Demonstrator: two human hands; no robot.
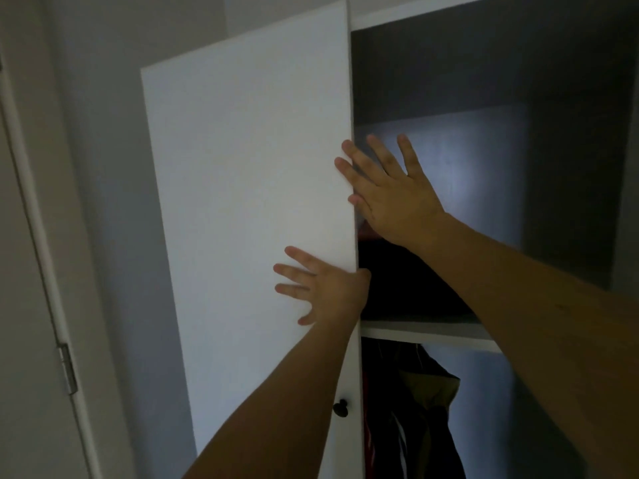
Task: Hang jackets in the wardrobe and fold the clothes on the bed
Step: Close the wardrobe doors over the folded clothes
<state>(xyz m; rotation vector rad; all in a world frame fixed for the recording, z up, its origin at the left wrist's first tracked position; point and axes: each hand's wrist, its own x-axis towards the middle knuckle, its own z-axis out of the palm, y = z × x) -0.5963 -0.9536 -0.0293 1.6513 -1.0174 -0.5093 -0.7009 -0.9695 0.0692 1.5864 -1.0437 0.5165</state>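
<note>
The white wardrobe door (242,202) fills the left half of the view and stands ajar. My left hand (325,288) lies flat against its outer face near the free edge, fingers spread. My right hand (383,191) is higher up at the same edge, fingers straight and spread, some fingertips over the door's front. Inside the wardrobe, dark folded clothes (408,285) lie on a white shelf (425,330). Below the shelf hang jackets (415,409), one dark and one olive with red parts.
A black round knob (341,407) sits low on the door. A grey wall lies behind the door on the left, with a white room-door frame and a metal hinge (67,368) at the far left. The wardrobe's upper compartment (484,63) is dark.
</note>
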